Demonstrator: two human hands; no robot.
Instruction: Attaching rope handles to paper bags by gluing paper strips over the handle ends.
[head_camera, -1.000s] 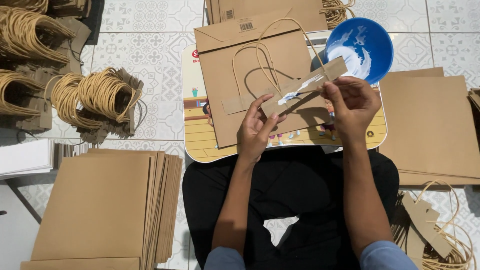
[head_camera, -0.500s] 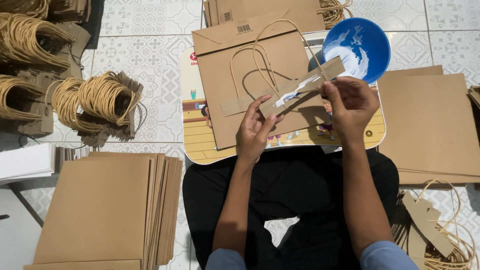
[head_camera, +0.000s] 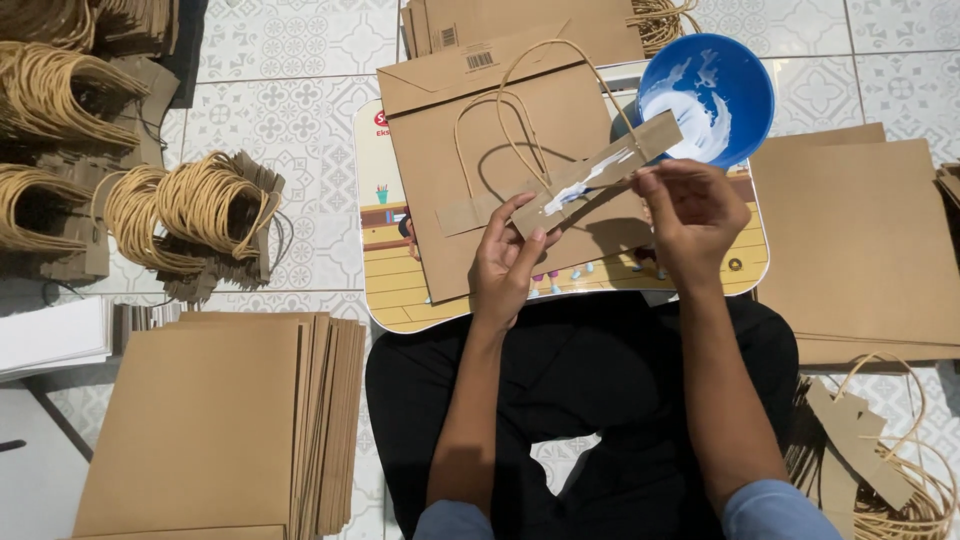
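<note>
Item: cardboard strip (head_camera: 600, 172) with twine handle (head_camera: 520, 120), held above a flat paper bag (head_camera: 480, 215) that lies on a lap tray (head_camera: 385, 280).

Left hand (head_camera: 510, 262): grip closed on the lower end of the strip, thumb and fingers pinching it from beneath.

Right hand (head_camera: 690, 212): fingers gathered together at the strip's upper end; whether they pinch the strip itself or only touch its glued face cannot be told.

Condition: white glue is smeared along the middle of the strip. The strip sits tilted, its upper end over the rim of the blue bowl (head_camera: 705, 95), which holds more white glue.

Surroundings: stack of flat bags (head_camera: 215, 420) on the floor at the left; bundles of handles (head_camera: 195, 210) beyond it; more flat bags (head_camera: 860, 240) at the right; loose handle pieces (head_camera: 870, 450) by the right knee.

Risks, as judged:
- Wet glue may transfer to the fingers of the right hand, then mark the clean bag.
- The tilted strip may let glue run onto the tray or the bag face, outside the join.
- The loose twine loop hangs across the bag and may catch in the glue.
- The bowl stands at the tray's far edge, close to the right hand; a knock may tip it toward the bags at the right.
- A strip pressed down crooked sets the handle off-centre.
</note>
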